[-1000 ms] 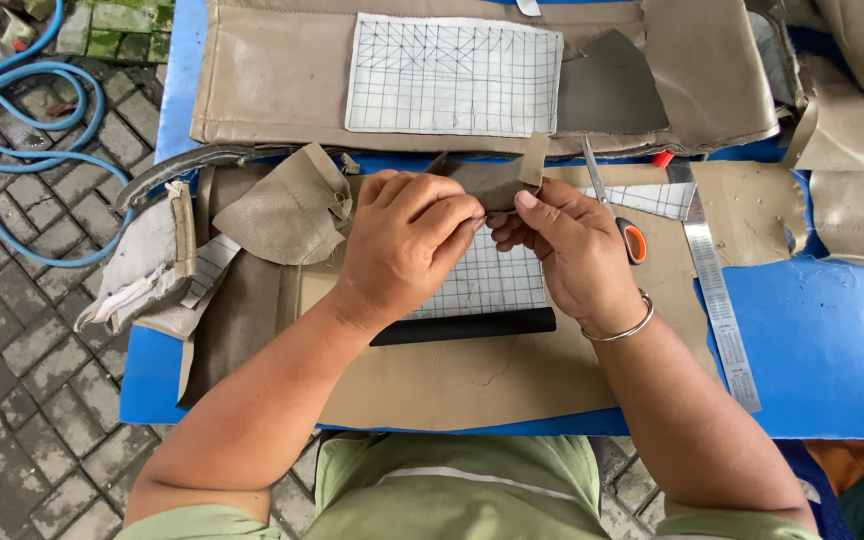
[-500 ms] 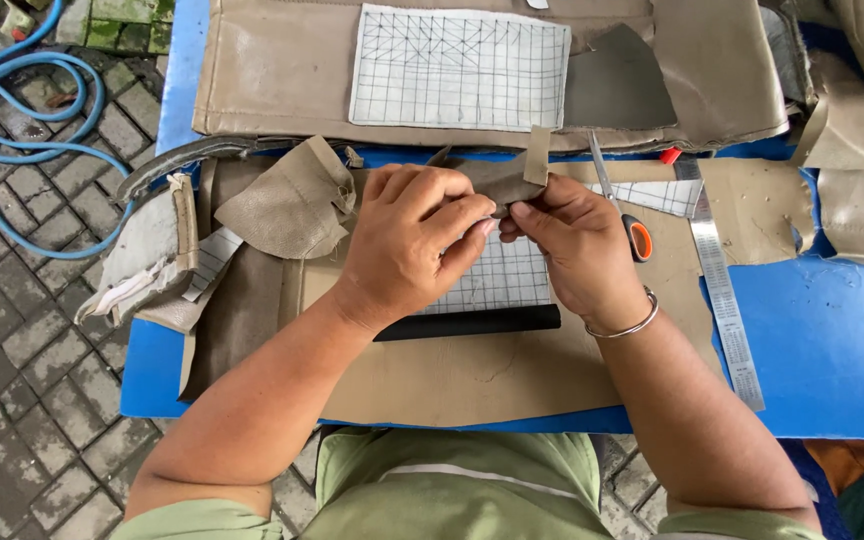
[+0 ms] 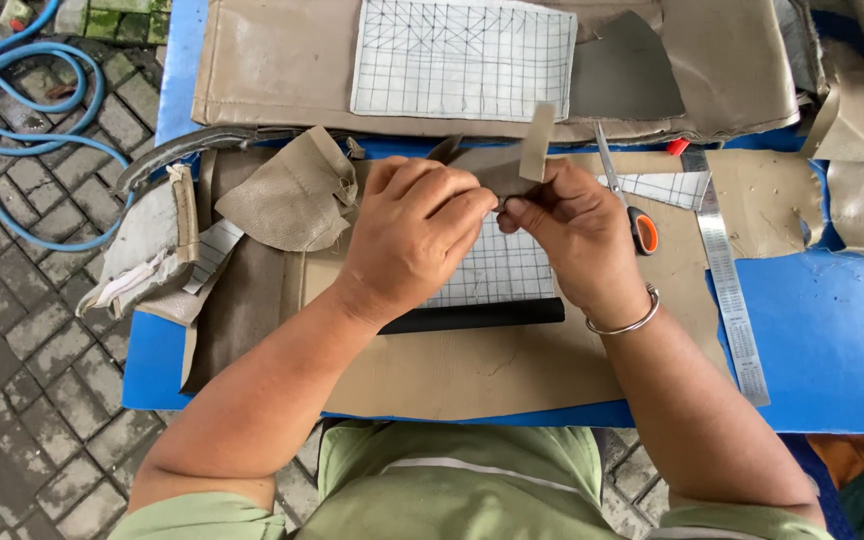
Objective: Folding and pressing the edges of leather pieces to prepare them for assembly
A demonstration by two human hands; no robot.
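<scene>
My left hand (image 3: 414, 232) and my right hand (image 3: 574, 232) pinch a small grey-brown leather scrap (image 3: 500, 172) between fingertips, held just above the table. A lighter flap of the scrap sticks up at its right end. Under my hands lies a white foam sheet with a drawn grid (image 3: 497, 272), and a black strip (image 3: 472, 316) runs along its near edge. Both rest on a large tan leather sheet (image 3: 472, 375).
Orange-handled scissors (image 3: 628, 200) and a steel ruler (image 3: 728, 280) lie right of my hands. A second grid sheet (image 3: 462, 60) sits on a folded tan cover at the back. Crumpled leather pieces (image 3: 287, 195) lie left. The blue table (image 3: 832, 340) shows at right; a blue hose (image 3: 27, 100) lies on the paving.
My hands have shifted slightly away from me with the scrap, and the right fingers have closed tighter on it; its light flap stands more upright.
</scene>
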